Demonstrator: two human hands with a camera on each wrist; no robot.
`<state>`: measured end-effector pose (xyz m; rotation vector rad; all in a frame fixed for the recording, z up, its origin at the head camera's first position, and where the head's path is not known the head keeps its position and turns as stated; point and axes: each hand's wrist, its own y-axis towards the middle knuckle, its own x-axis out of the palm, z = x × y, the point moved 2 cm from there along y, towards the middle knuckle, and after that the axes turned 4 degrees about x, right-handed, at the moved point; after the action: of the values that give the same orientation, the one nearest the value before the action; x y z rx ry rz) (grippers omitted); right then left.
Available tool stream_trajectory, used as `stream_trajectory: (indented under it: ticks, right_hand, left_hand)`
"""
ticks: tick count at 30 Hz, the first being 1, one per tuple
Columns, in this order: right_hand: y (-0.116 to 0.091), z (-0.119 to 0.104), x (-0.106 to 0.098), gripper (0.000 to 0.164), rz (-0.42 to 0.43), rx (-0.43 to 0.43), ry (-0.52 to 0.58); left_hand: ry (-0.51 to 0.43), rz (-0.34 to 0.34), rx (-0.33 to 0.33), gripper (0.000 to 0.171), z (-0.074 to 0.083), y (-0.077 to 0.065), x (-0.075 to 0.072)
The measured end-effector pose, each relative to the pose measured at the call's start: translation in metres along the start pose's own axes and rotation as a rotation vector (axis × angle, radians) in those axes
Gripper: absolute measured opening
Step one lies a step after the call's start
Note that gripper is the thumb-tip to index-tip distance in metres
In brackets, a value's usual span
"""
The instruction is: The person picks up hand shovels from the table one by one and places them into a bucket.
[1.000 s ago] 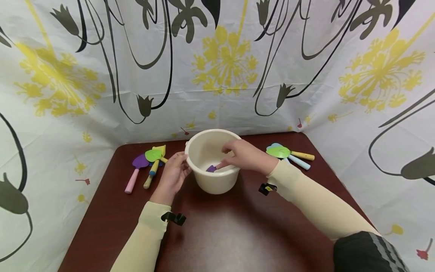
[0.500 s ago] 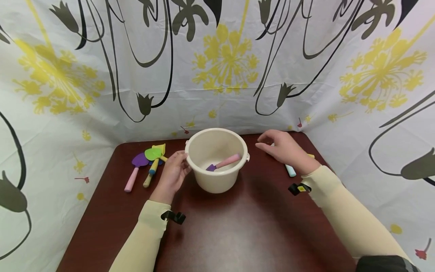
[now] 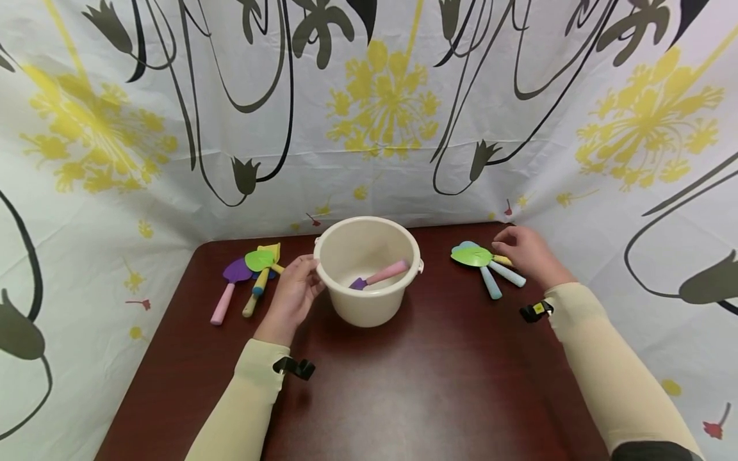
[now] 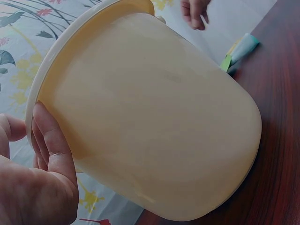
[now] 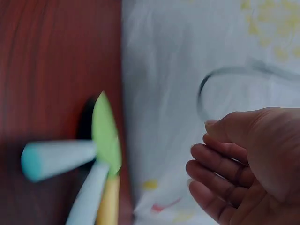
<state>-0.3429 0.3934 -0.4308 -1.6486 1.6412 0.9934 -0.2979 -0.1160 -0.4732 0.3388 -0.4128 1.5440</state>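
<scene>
A cream bucket [image 3: 368, 310] stands on the dark red table, with a small toy shovel [image 3: 387, 273] leaning inside; its handle is pink and its blade purple. My left hand [image 3: 293, 296] pinches the bucket's left rim between thumb and fingers, as the left wrist view also shows. On the right, my right hand [image 3: 527, 253] hovers by a pile of toy shovels, its fingers loosely curled around nothing. That pile has a green leaf-shaped blade [image 3: 471, 257] on top, two light blue handles [image 3: 491, 283] and a yellow handle [image 3: 502, 260], whose end my hand partly hides.
Left of the bucket lies another group of toy shovels, with a purple blade [image 3: 237, 271], a green blade [image 3: 259, 260] and a yellow one [image 3: 271, 248]. A flower-patterned cloth [image 3: 369, 186] hangs behind the table and at both sides.
My right hand let go of the pink-handled shovel inside the bucket, came out and moved right to the pile there. The left hand keeps its place on the rim.
</scene>
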Motion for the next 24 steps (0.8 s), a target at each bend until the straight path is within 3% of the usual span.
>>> stream_trajectory:
  ticks: [12, 24]
  right_hand:
    - [0.006, 0.105, 0.016, 0.042, 0.062, 0.109, 0.019]
    - [0.005, 0.136, 0.028, 0.049, 0.026, 0.113, 0.052]
  left_hand:
    - [0.003, 0.015, -0.013, 0.025, 0.000, 0.001, 0.000]
    - [-0.006, 0.016, -0.020, 0.032, 0.000, 0.001, -0.001]
